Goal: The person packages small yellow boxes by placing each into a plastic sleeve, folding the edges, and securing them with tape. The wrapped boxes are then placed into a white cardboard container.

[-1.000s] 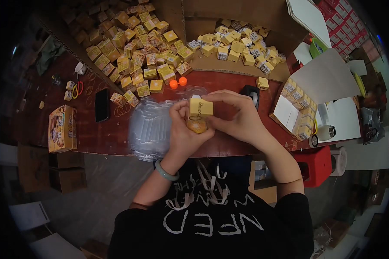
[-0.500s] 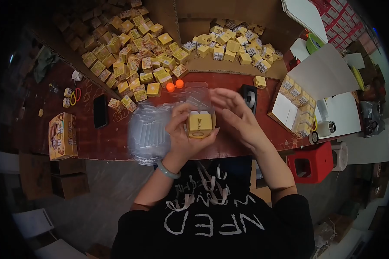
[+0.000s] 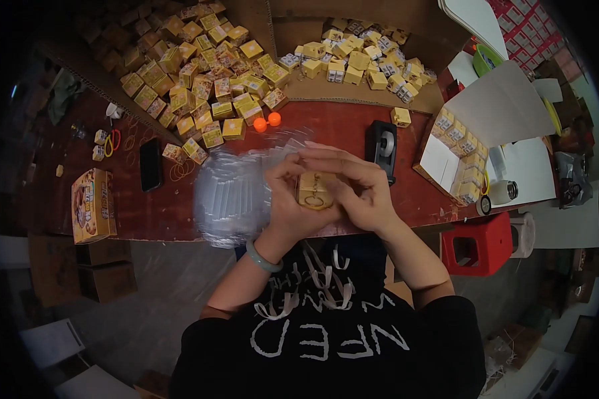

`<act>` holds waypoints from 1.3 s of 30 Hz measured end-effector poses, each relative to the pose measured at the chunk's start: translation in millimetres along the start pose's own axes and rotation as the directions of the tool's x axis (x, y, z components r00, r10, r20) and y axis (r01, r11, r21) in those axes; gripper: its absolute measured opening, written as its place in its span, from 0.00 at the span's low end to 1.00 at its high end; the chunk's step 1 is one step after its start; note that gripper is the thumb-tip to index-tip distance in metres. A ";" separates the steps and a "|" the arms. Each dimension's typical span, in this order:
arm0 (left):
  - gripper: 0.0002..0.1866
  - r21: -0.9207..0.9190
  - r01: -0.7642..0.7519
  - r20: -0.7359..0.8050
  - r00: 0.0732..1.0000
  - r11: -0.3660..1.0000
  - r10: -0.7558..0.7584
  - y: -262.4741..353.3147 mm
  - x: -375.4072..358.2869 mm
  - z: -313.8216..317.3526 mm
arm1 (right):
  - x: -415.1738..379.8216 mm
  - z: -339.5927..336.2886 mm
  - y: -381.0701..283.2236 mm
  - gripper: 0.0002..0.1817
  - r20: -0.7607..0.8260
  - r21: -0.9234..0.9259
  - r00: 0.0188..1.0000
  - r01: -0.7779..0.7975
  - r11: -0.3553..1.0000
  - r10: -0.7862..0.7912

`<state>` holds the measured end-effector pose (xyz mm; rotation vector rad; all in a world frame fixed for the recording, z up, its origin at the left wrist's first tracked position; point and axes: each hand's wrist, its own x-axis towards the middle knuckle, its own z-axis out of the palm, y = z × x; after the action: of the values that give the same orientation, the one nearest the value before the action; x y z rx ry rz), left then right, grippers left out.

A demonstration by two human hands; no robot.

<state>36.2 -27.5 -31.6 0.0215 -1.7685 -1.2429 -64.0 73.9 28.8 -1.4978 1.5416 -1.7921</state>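
A small yellow box (image 3: 315,191) with dark lettering is held in front of my chest, partly covered by my fingers. My left hand (image 3: 290,203), with a pale bracelet at its wrist, is wrapped round the box from the left and below. Across the top and right side of the box lies my right hand (image 3: 361,189), its fingers bent over it. Clear plastic (image 3: 289,147) shows behind my fingers. Just left of my hands lies a stack of clear plastic sleeves (image 3: 229,196).
Large cardboard boxes hold many small yellow boxes (image 3: 239,56). A black tape dispenser (image 3: 382,149), an orange two-ball piece (image 3: 267,122), a phone (image 3: 150,164), a printed box (image 3: 94,206) and an open carton (image 3: 436,163) stand on the red table. A red stool (image 3: 476,245) is at right.
My right hand has moved left and closed over the box. The clear flap that stood up above the box is now mostly hidden. The view has shifted slightly.
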 end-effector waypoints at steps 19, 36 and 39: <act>0.49 0.002 0.087 0.057 0.995 0.996 -0.087 4.0 -9.5 13.6 | -24.8 -9.0 -5.2 0.13 0.039 -0.197 0.998 0.048 0.979 -0.041; 0.50 -0.141 0.087 0.137 0.988 0.986 -0.068 13.8 -10.8 39.2 | -43.0 -24.2 -26.2 0.15 -0.149 -0.123 0.988 -0.068 0.990 0.049; 0.48 0.044 -0.017 0.173 0.985 0.999 0.009 14.9 -6.9 33.9 | -38.0 -25.6 -39.8 0.12 -0.193 0.213 0.937 -0.248 0.945 0.290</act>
<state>23.6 7.6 -26.7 -0.0737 -1.9435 -1.2259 -57.0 130.8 48.7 -0.9730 1.5427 -1.9249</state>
